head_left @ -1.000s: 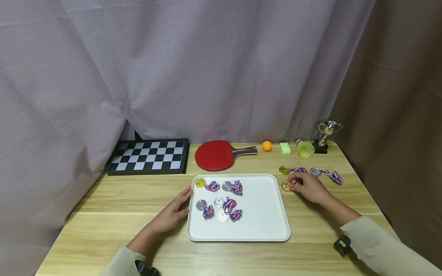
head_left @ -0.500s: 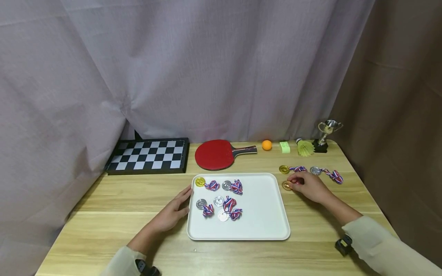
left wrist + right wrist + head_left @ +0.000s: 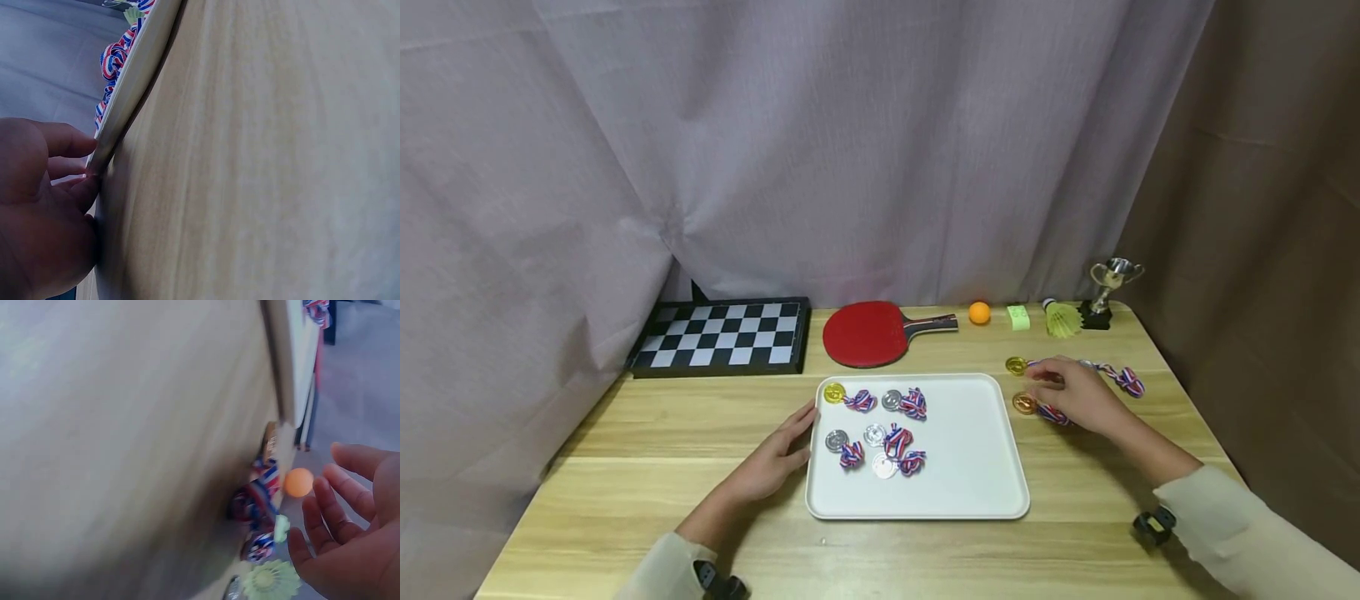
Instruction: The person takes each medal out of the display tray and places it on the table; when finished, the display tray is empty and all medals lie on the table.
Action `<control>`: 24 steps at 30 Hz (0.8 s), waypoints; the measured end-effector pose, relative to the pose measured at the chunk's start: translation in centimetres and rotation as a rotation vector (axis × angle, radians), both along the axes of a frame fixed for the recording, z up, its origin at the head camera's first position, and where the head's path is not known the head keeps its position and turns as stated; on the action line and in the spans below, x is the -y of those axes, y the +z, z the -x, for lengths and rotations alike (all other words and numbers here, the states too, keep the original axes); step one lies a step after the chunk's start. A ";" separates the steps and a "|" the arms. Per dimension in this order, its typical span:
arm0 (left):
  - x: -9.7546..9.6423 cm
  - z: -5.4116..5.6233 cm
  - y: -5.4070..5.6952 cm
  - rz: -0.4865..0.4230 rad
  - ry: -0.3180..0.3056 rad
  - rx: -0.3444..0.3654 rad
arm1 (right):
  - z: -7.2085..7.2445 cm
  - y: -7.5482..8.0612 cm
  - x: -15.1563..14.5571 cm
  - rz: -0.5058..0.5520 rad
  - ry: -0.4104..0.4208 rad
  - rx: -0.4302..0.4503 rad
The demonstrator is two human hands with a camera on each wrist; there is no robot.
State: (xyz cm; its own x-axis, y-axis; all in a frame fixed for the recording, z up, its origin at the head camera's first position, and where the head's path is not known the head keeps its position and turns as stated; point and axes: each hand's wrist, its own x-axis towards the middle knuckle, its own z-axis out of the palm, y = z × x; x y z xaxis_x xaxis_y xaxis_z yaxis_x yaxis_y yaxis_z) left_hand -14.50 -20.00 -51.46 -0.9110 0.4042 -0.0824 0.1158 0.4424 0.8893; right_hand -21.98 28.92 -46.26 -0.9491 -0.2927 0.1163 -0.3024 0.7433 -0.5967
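My left hand (image 3: pixel 767 461) rests its extended fingers against the left rim of a white tray (image 3: pixel 970 467); the left wrist view shows the fingertips touching that rim (image 3: pixel 134 75). Over the table right of the tray, my right hand (image 3: pixel 1078 396) hovers with loosely bent fingers and nothing between them. Just below it lies a bronze medal (image 3: pixel 1024 403), its striped ribbon (image 3: pixel 256 503) bunched beside it. Behind are a gold medal (image 3: pixel 1017 366), its ribbon partly covered by the hand, and a silver medal whose ribbon (image 3: pixel 1127 382) shows while its disc is mostly hidden.
On the tray lie a gold medal (image 3: pixel 834 393) and several silver medals (image 3: pixel 891 401). Along the back stand a chessboard (image 3: pixel 722 337), a red table tennis bat (image 3: pixel 865 335), an orange ball (image 3: pixel 979 313), a green block (image 3: pixel 1018 317), a shuttlecock (image 3: pixel 1062 319) and a trophy cup (image 3: pixel 1108 287).
My right hand has let go of the bronze medal and moved slightly up and to the right, uncovering its ribbon. The left hand and tray have stayed in place.
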 end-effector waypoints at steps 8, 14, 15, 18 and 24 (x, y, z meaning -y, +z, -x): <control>0.0 0.0 0.2 -0.003 -0.016 -0.016 | -0.5 2.0 2.6 0.039 0.051 0.047; 0.0 0.0 0.1 0.011 0.001 0.013 | -0.6 2.6 5.8 0.077 0.101 0.085; 0.1 0.0 0.1 0.014 0.004 0.016 | -0.6 2.6 6.3 0.080 0.111 0.088; 0.0 0.0 0.0 0.015 0.008 0.015 | -0.6 2.6 8.0 0.092 0.142 0.091; 0.0 0.0 0.2 0.022 0.013 0.018 | 0.0 1.8 11.1 0.122 0.211 0.092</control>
